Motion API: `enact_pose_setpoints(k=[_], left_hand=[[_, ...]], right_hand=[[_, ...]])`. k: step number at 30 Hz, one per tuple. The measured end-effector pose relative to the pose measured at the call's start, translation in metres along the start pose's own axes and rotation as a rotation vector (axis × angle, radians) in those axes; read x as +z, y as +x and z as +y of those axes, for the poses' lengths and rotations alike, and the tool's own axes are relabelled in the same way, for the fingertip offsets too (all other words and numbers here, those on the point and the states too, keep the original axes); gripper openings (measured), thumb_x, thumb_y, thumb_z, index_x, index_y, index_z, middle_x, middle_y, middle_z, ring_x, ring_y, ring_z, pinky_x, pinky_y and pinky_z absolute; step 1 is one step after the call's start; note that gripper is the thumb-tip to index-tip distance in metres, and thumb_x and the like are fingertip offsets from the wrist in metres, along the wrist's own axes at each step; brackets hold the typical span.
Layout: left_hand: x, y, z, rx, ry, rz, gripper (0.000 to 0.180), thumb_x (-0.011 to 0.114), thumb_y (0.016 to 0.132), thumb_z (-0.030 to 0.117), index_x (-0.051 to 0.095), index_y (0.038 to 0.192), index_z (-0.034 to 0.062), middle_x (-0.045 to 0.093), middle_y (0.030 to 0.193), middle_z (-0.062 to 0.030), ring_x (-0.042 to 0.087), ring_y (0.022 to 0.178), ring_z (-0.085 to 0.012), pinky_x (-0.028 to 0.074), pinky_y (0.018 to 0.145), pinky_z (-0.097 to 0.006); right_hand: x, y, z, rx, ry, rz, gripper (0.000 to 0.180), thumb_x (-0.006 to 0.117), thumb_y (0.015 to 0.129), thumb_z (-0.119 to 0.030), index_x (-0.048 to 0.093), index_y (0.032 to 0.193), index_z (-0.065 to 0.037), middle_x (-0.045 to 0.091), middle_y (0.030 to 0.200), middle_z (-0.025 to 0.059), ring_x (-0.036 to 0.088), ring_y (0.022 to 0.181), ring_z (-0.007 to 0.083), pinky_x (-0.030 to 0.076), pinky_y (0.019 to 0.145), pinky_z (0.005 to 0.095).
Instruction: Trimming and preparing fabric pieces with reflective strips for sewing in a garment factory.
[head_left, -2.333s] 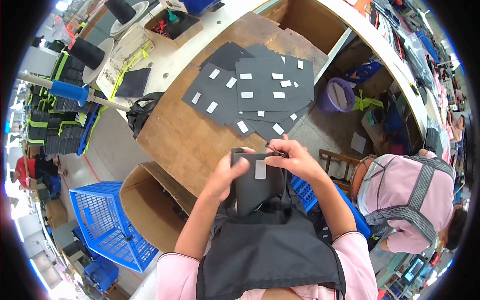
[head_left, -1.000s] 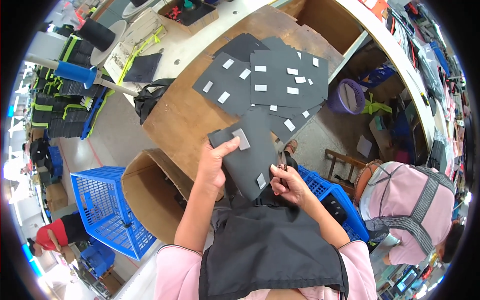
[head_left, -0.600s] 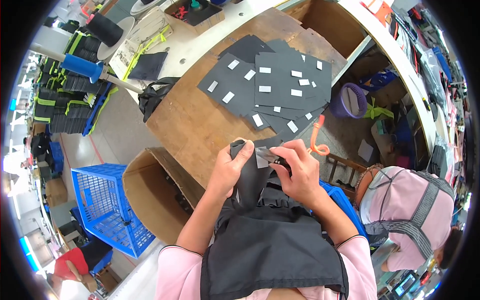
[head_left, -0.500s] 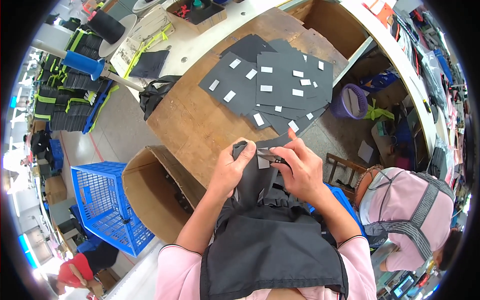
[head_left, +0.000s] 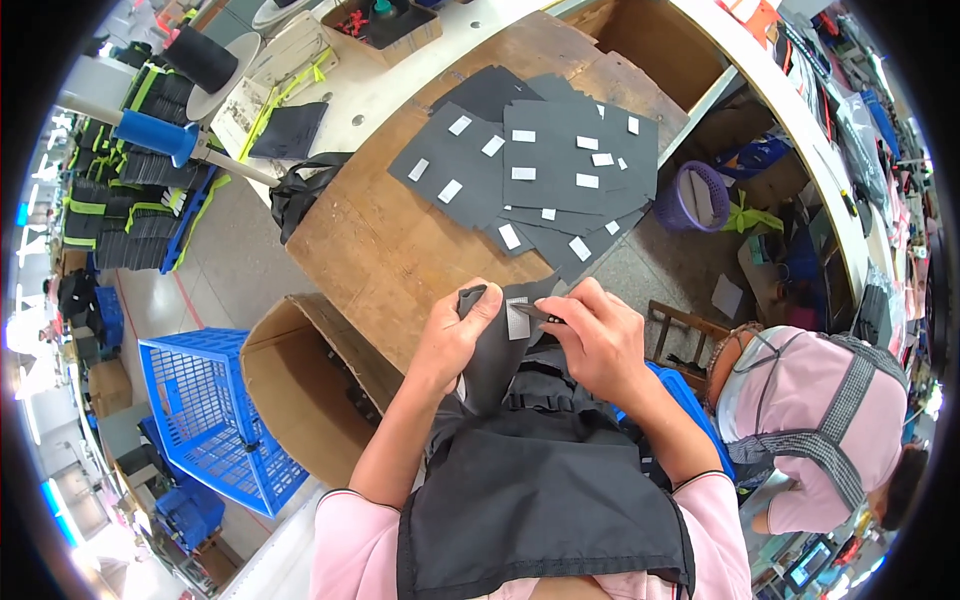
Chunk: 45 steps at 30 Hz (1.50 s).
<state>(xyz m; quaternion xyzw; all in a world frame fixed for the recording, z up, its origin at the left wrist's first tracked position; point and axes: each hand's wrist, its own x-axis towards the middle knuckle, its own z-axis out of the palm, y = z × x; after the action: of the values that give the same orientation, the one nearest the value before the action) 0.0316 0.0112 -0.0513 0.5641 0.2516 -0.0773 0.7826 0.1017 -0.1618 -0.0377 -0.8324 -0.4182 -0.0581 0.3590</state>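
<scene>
My left hand (head_left: 452, 335) grips a dark grey fabric piece (head_left: 490, 362), its thumb pressed on the folded top edge. A white rectangular patch (head_left: 517, 320) sits on the side of the piece near my right hand. My right hand (head_left: 600, 340) is closed round small thread snips (head_left: 537, 312), with the pointed metal tip at the patch's right edge. Most of the snips' handle is hidden by my fingers. Beyond my hands, several flat grey fabric pieces (head_left: 555, 215) with white patches lie overlapping on the wooden board (head_left: 350, 225).
An open cardboard box (head_left: 290, 385) and a blue plastic crate (head_left: 205, 420) stand to my left. A purple basket (head_left: 690, 197) is at the right beyond a wooden stool (head_left: 685, 325). Close on my right, another person in a pink shirt (head_left: 800, 400) bends over. A blue-collared pole (head_left: 155, 133) crosses at the upper left.
The snips' tip has shifted slightly along the patch's edge, and the held fabric has turned so more of the patch shows. The whole view has moved a little; both hands keep their holds.
</scene>
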Motion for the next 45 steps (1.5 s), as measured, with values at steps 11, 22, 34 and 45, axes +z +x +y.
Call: enact_pose_setpoints(k=[11,22,34,45], left_hand=[[-0.021,0.023,-0.018,0.053,-0.757,0.189,0.048,0.044,0.092,0.044,0.05,0.117,0.0031,0.058,0.111,-0.0088,0.057,0.099,-0.0221,0.046,0.087,-0.037],[-0.027,0.003,-0.005,0.852,0.815,0.437,0.071,0.056,0.086,0.042,0.03,0.137,0.001,0.038,0.134,-0.0154,0.034,0.125,-0.0279,0.026,0.103,-0.039],[-0.001,0.001,-0.015,-0.071,-0.165,-0.136,0.032,0.065,0.085,0.018,0.054,0.109,-0.0008,0.06,0.096,-0.0044,0.055,0.085,-0.0082,0.046,0.075,-0.023],[-0.002,-0.004,-0.015,-0.117,-0.275,-0.182,0.035,0.066,0.084,0.016,0.055,0.112,-0.0004,0.06,0.098,-0.0032,0.056,0.085,-0.0087,0.047,0.076,-0.023]], right_hand=[[0.035,-0.059,0.008,1.369,1.712,-0.278,0.025,0.055,0.09,-0.03,0.051,0.093,-0.006,0.043,0.059,-0.0043,0.029,0.041,0.0034,0.021,0.039,0.0209],[0.01,0.003,0.019,0.781,0.944,-0.198,0.012,0.063,0.08,-0.005,0.059,0.09,0.0,0.05,0.067,-0.0038,0.042,0.057,0.0011,0.035,0.049,0.0197],[0.012,-0.027,-0.015,0.236,0.077,0.172,0.032,0.071,0.069,-0.008,0.06,0.1,-0.007,0.054,0.085,0.0076,0.056,0.064,0.0243,0.046,0.055,0.0325],[0.024,-0.018,-0.005,0.163,0.115,0.187,0.028,0.07,0.068,0.001,0.062,0.095,-0.004,0.054,0.077,0.0106,0.055,0.061,0.0242,0.047,0.055,0.0323]])
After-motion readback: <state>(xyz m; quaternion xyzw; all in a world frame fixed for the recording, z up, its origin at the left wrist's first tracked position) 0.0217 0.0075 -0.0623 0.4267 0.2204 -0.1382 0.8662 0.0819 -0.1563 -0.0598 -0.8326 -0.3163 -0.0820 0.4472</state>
